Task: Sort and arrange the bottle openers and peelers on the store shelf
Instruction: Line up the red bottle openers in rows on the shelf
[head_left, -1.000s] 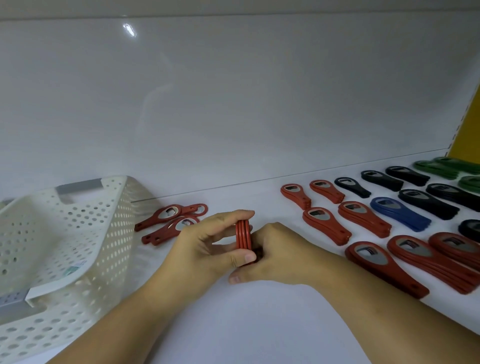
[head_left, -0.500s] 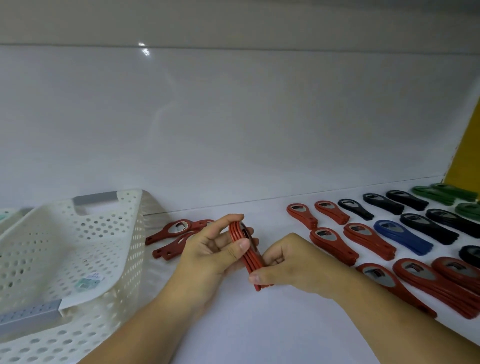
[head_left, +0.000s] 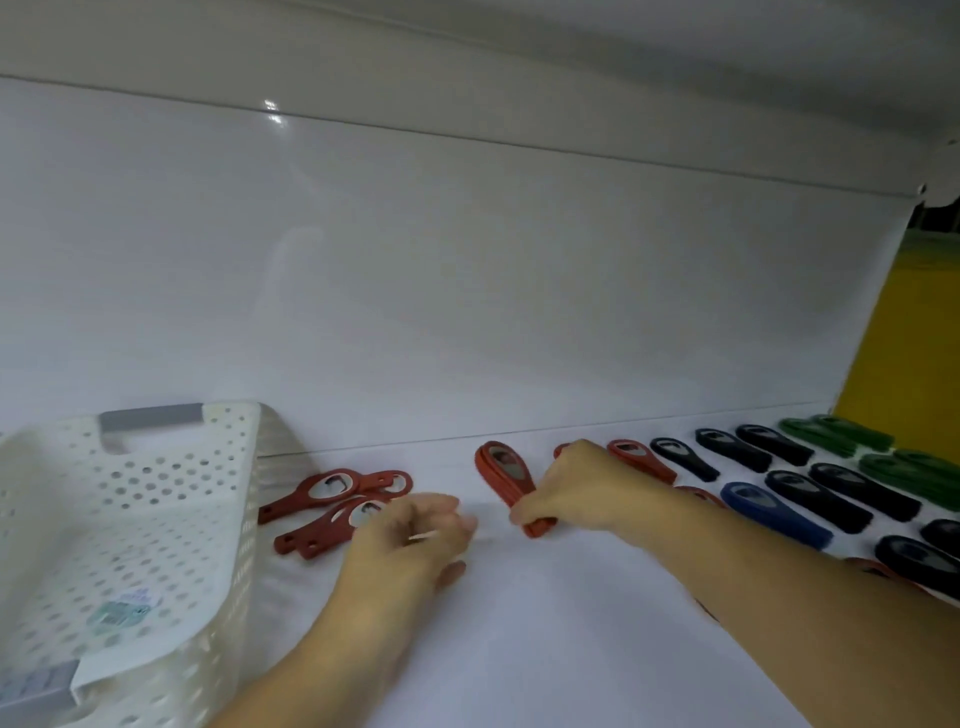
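1. Red stack (head_left: 501, 475): several red openers nested together, lying on the shelf (head_left: 519, 639) near the back wall, just left of the red rows (head_left: 641, 460). The right hand (head_left: 587, 493) pinches its near end, fingers (head_left: 525, 513) curled round it.
2. Risk: the stack is clamped at one end only. Released off-square, the layers could fan or slide apart. Likely cause is smooth plastic on a glossy shelf with nothing to stop it.
3. Risk: the right wrist and forearm lie over the neighbouring rows. Pulling back low could drag those out of line.
4. Left hand (head_left: 410, 540): motion-blurred, right by the loose reds (head_left: 337, 493) beside the basket (head_left: 156, 467). Can't tell how far its fingers are open, or whether they hold anything.
5. Risk: a fast grab there could scatter the loose reds or knock them against the basket wall.
6. Hidden: only a sliver of one red opener shows behind the right hand. The gap between the stack and the next row is covered, so spacing can't be judged. The forearm covers part of the front rows.
7. Hard to read: piece count in the stack, and how many loose reds overlap.
8. Cut off: black openers (head_left: 779, 457) and green openers (head_left: 841, 436) run out of frame on the right. The basket is cropped left and bottom, and its contents are unclear.
9. No peelers that I can identify.
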